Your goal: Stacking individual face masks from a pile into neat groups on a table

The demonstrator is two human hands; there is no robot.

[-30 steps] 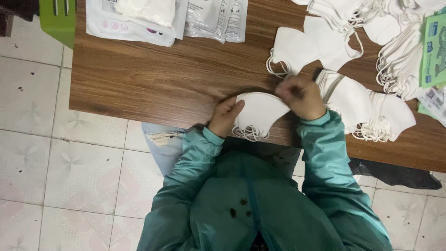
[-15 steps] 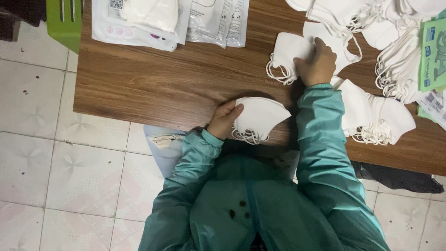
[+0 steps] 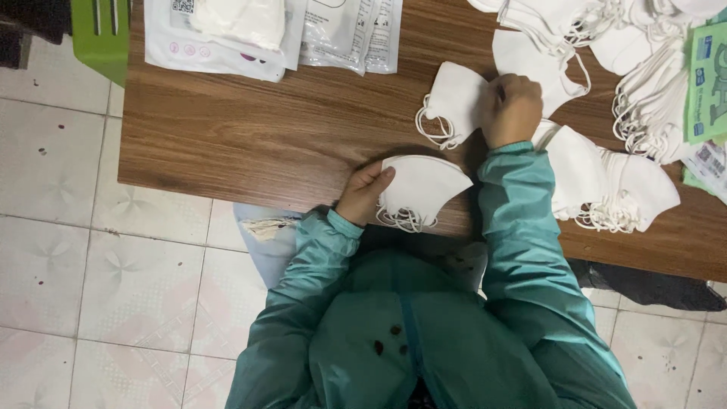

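The left hand (image 3: 366, 195) curls around the edge of a folded white mask (image 3: 420, 187) lying at the near rim of the wooden counter (image 3: 265, 129). The right hand (image 3: 513, 108), closed, grips a second white mask (image 3: 455, 98) farther back. Just right of that arm lies a row of stacked masks (image 3: 613, 182), their ear loops bunched. Flat clear packets (image 3: 227, 34) holding white masks lie at the far left edge, a green printed packet (image 3: 708, 83) at the far right.
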